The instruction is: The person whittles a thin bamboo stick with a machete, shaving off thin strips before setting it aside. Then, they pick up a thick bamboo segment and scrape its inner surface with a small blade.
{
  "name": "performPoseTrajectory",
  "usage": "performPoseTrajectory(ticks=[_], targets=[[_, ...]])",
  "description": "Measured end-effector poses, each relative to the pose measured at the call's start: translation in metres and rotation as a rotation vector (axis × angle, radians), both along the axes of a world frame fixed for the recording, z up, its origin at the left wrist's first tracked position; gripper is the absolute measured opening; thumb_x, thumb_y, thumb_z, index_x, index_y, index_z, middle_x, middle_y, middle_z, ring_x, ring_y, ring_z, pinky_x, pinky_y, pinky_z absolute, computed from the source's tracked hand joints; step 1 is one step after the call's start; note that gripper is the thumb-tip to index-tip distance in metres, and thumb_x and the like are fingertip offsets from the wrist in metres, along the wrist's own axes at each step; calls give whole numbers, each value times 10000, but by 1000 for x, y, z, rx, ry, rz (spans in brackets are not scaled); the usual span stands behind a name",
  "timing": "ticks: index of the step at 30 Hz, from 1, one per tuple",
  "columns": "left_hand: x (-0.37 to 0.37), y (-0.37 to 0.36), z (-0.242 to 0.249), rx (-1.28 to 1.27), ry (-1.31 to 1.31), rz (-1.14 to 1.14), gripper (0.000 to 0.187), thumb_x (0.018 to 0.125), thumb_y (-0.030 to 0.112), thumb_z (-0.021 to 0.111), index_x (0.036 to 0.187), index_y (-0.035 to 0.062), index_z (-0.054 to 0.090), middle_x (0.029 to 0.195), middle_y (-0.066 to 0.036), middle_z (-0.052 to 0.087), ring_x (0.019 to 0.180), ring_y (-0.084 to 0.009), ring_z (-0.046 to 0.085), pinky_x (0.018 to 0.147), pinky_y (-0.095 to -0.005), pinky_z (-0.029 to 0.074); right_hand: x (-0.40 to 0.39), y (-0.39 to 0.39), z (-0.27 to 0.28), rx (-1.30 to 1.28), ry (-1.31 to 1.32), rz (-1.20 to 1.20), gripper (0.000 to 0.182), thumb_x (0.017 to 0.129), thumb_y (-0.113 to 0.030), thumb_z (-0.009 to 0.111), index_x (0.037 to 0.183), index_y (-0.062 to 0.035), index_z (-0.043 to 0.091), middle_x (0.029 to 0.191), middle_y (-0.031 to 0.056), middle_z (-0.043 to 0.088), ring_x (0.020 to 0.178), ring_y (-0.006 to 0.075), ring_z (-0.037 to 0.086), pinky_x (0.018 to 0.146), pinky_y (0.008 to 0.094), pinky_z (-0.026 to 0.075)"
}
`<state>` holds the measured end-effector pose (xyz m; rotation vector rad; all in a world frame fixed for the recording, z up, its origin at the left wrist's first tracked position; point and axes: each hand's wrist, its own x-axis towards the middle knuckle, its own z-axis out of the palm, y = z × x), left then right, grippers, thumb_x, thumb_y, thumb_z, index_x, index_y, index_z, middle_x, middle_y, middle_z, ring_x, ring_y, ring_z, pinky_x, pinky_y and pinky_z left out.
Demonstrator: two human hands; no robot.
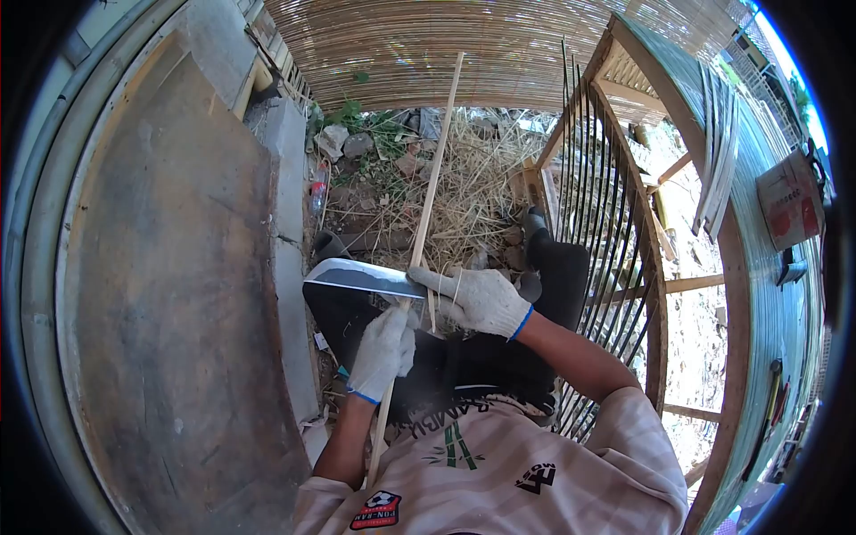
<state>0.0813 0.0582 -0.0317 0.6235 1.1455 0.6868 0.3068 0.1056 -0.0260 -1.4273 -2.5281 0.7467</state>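
Note:
My left hand, in a white knit glove, is closed around a long pale bamboo strip. The strip runs from far ahead of me, between my knees, back under my left forearm. My right hand, gloved too with a blue cuff edge, grips a broad-bladed knife; its handle is hidden in the glove. The blade points left and lies across the strip, just above my left hand. A thin pale sliver hangs beside the right fingers.
A large brown board stands on the left beside a concrete edge. Dry shavings and stones cover the ground ahead. On the right, a wooden frame with dark rods adjoins a bench bearing pale strips and a bucket.

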Motion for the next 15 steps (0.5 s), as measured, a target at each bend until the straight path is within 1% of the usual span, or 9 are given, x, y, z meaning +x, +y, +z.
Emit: performPoseTrajectory(ticks=[2,3,5,6,7,11,13,14,15], targets=[[-5,-6,-1,-19,-22,-11,297,1133,346,474,983,109,572,576,84,358,394,-54,326,366,-263,270,1,3,-7,66,-45,-20,588,1068,-393,547,1625,-284,395,928,171,679,763,366,725,638,520,572],[-8,-10,-1,-20,-25,-9,297,1133,346,474,983,109,572,576,84,358,394,-54,326,366,-263,270,3,8,-8,66,-48,-18,588,1068,-393,547,1625,-284,395,928,171,679,763,366,725,638,520,572],[-14,-21,1,-51,-35,-43,295,1135,343,470,979,112,567,578,86,361,398,-50,327,371,-255,274,11,19,-11,76,-12,-110,571,1068,-375,552,1609,-263,407,887,176,678,763,377,722,636,532,568],[-16,-25,3,-49,-39,-41,295,1135,343,470,979,112,567,578,86,361,398,-50,327,371,-255,274,15,22,-10,150,31,-119,574,1057,-362,566,1599,-248,412,867,182,679,773,388,720,649,537,568],[-18,-29,5,-56,-45,-50,294,1135,342,470,977,113,566,579,86,363,399,-49,327,373,-254,276,16,25,-10,150,28,-118,574,1057,-362,566,1599,-248,412,867,182,679,773,388,720,649,537,568],[-26,-37,2,-92,-62,-52,296,1134,342,474,967,115,564,580,85,366,401,-48,329,376,-252,276,16,29,3,32,-120,-111,589,1037,-346,590,1595,-251,426,836,184,677,794,387,725,701,526,578],[-31,-39,4,-92,-73,-57,297,1130,348,483,972,111,571,593,83,376,412,-46,335,376,-250,274,18,31,-6,172,25,-93,582,1036,-322,592,1595,-260,440,803,194,678,786,394,725,709,530,577],[-34,-43,6,-98,-78,-61,299,1126,354,492,978,108,578,606,80,385,423,-44,340,377,-247,271,21,35,-9,169,24,-95,582,1036,-322,592,1595,-260,440,803,194,678,786,394,725,709,530,577],[-37,-47,6,-100,-79,-62,299,1126,354,492,978,108,578,606,80,385,423,-44,340,377,-247,271,27,44,-8,168,29,-174,583,1037,-311,592,1599,-268,441,802,202,685,787,403,723,717,534,576]])
